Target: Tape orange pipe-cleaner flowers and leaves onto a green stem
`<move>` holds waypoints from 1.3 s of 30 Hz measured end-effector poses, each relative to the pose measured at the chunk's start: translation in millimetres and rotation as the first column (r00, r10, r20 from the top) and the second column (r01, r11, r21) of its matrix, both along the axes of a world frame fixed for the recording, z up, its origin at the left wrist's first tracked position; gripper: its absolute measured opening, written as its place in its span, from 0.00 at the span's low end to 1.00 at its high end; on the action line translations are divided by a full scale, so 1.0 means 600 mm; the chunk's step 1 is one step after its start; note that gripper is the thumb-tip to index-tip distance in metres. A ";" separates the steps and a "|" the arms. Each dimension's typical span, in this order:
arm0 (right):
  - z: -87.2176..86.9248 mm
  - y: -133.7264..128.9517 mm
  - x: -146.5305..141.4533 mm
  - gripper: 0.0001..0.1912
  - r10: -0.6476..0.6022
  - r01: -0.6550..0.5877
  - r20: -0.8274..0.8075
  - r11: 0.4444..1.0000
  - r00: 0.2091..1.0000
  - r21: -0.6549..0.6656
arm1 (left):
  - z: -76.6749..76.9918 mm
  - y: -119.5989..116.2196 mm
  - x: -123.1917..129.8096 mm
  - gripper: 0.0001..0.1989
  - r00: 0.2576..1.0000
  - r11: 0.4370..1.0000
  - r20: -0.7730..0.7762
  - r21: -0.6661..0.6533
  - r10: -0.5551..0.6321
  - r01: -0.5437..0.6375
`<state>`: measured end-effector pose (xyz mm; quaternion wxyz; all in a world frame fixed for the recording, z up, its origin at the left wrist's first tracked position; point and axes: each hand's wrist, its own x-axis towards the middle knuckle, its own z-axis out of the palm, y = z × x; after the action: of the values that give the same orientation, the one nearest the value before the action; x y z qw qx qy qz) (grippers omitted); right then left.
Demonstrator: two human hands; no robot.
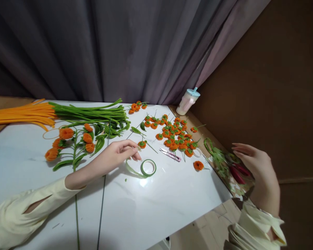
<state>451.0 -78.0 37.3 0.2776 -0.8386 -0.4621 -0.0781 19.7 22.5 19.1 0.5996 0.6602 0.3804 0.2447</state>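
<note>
My left hand (126,151) is over the white table, its thumb and fingers curled together. A strip of green floral tape (132,171) runs up into this hand from its roll (148,168), which lies on the table. Just beyond the fingertips is a fuzzy orange flower (142,144) with a thin green stem. My right hand (261,166) is raised off the table's right edge, fingers loosely bent and apart, with nothing visible in them. Beneath and behind it are red-handled cutters (237,173), partly hidden. Small thread snips (170,155) lie right of the tape roll.
Many small orange flowers (176,135) cover the back right. A long-stemmed flower spray (74,149) lies at left, before bundles of green (91,113) and orange (21,114) pipe cleaners. A lidded cup (187,101) stands at the far corner; green scraps (217,156) lie at right.
</note>
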 end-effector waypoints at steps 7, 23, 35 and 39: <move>0.021 0.030 -0.248 0.21 0.548 -0.661 -0.613 0.748 0.569 0.055 | 0.006 0.000 -0.002 0.14 0.997 0.993 -0.016 0.095 0.075 -0.073; -0.042 0.156 -0.438 0.13 0.366 -0.591 -0.888 0.664 -0.277 0.458 | -0.014 0.038 -0.018 0.16 0.960 0.849 -0.137 0.508 0.245 -0.144; -0.038 0.169 -0.411 0.14 0.302 -0.576 -0.893 0.685 -0.334 0.447 | -0.031 0.201 -0.046 0.14 0.575 0.857 -0.673 0.506 0.464 -0.099; -0.037 0.158 -0.405 0.14 0.276 -0.606 -0.893 0.659 -0.357 0.446 | -0.021 0.232 -0.037 0.13 0.654 0.927 -0.665 0.334 0.360 -0.171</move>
<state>207.8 17.1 15.3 0.4229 -0.3705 -0.3982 0.7248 -2.5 161.6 6.3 0.2760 0.7070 0.6436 0.0983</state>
